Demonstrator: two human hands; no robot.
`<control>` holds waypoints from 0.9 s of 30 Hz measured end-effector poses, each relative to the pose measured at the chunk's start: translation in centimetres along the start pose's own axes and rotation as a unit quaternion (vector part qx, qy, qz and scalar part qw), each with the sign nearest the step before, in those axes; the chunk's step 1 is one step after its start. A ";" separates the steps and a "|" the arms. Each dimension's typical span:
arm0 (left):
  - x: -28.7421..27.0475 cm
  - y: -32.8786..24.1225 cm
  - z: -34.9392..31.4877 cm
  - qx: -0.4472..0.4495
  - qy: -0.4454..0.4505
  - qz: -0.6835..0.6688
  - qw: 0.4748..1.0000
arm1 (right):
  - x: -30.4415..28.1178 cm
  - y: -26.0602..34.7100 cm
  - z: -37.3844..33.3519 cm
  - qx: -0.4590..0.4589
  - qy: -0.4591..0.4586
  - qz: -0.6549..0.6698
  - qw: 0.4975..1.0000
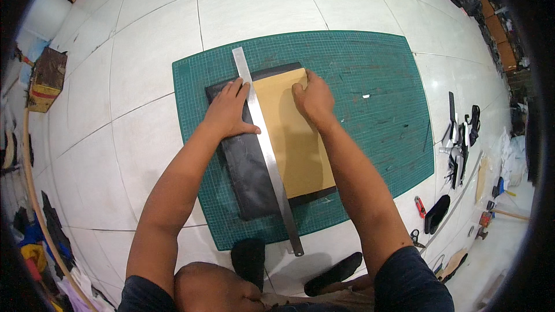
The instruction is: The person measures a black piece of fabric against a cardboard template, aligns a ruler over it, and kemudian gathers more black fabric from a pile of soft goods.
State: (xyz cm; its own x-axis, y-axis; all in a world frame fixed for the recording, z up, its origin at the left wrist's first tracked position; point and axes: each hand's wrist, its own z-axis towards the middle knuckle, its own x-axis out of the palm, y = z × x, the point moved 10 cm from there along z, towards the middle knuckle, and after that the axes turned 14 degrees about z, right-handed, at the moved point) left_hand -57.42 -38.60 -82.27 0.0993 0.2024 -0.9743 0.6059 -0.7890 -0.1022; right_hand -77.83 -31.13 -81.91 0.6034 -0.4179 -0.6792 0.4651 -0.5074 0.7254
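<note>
A long steel ruler (267, 149) lies slantwise over a black sheet (250, 170) and along the left edge of a tan card-like sheet (300, 150). My left hand (232, 109) rests on the black sheet with fingers and thumb spread, their tips touching the ruler. At the far right corner of the tan sheet, my right hand (314, 99) has its fingers curled over the edge and its thumb on top. The black sheet shows beyond the tan one at the far and near edges. Beneath everything is a green cutting mat (381, 133) with a printed grid.
The mat lies on white floor tiles (156, 34). To its right are black straps (459, 144), a red utility knife (420, 207), a black sole-shaped piece (437, 215) and scissors (415, 237). A worn box (47, 79) stands at the left. A small white scrap (365, 96) lies on the mat.
</note>
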 end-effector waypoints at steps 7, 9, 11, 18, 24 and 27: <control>0.2 0.0 0.3 0.002 0.005 -0.017 1.000 | 0.6 -1.6 0.1 0.012 -0.028 0.035 0.999; -0.2 -0.2 0.1 -0.017 0.017 -0.028 0.999 | 1.5 -2.7 0.3 0.061 0.007 0.075 0.995; -0.1 -0.3 0.4 -0.014 0.021 -0.022 0.999 | 1.1 -2.6 0.1 0.056 -0.018 0.068 0.996; -0.2 -0.4 0.3 -0.013 0.017 -0.039 0.999 | 0.6 -2.2 -0.5 0.061 -0.034 0.057 0.996; -0.6 -0.5 0.2 -0.017 0.020 -0.027 0.999 | 0.7 -1.8 -0.7 0.075 -0.024 0.059 0.995; -0.6 -0.5 0.2 -0.020 0.023 -0.024 0.999 | 0.6 -1.8 -0.8 0.074 -0.025 0.061 0.995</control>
State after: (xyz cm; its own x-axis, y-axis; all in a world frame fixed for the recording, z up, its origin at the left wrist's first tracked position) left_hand -57.96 -38.50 -81.68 0.1058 0.2663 -0.9581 0.6417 -0.7543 -0.1388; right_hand -77.78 -29.88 -83.48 0.6150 -0.5173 -0.5951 0.2876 -0.5555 0.7802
